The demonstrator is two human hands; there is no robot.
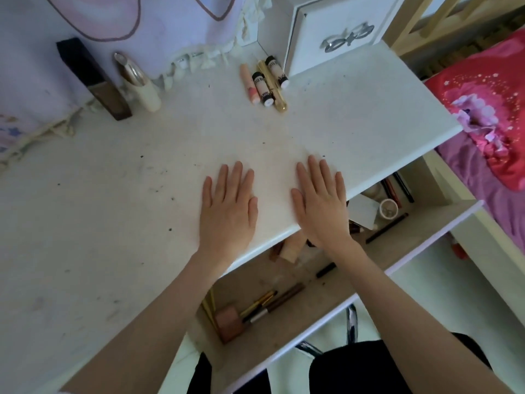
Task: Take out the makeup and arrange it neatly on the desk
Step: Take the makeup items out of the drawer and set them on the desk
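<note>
Makeup mostly down in the open drawer point(326, 282) nearest the body: brushes point(264, 305) lying beside a pink block point(227, 322) at the near-left corner, a black pencil point(386, 227) and a small round pot point(388, 208) further along to the right, all loose and jumbled, so plenty left to pull out by the look of it. Just above that, left hand point(227, 209) and right hand point(321, 203) resting flat on the desk point(113, 194) near its front edge, fingers straight and spread, gripping nothing, probably just a pause between picks. Further back, four tubes point(265, 81) lined up side by side, touching, looks like the start of the neat row. Off to the far left, a tall dark box point(93, 81) and a cream bottle point(142, 86) propped against the wall cloth point(170, 32).
</note>
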